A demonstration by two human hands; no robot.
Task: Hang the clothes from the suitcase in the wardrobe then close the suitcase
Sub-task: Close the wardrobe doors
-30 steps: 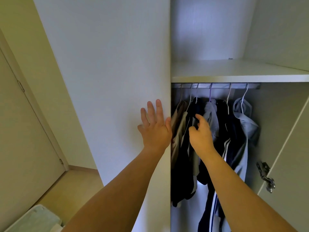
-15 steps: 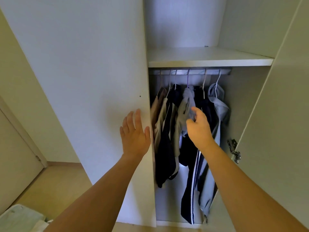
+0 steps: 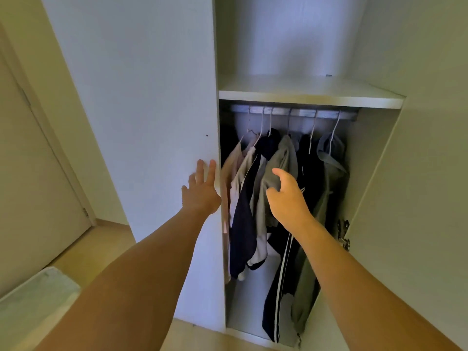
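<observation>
The wardrobe stands open, and several garments hang on white hangers from its rail (image 3: 293,113). Among them are a beige piece (image 3: 228,171), a navy piece (image 3: 244,216), a grey top (image 3: 282,163), dark striped trousers (image 3: 281,287) and a grey hooded top (image 3: 331,158). My left hand (image 3: 201,192) lies flat with straight fingers against the white closed door (image 3: 141,122), right at its edge. My right hand (image 3: 287,198) reaches in front of the grey top with loosely curled fingers and holds nothing. The suitcase (image 3: 33,297) shows only as a pale corner at the lower left.
The wardrobe's right door (image 3: 425,198) is swung open, with a metal hinge (image 3: 344,234) on its inner edge. A white shelf (image 3: 309,95) sits above the rail. A room door (image 3: 33,186) stands at the left, over a light wooden floor (image 3: 101,252).
The view has pulled back and down from the wardrobe. My right hand has come slightly away from the grey top. My left hand stays flat on the closed door's edge.
</observation>
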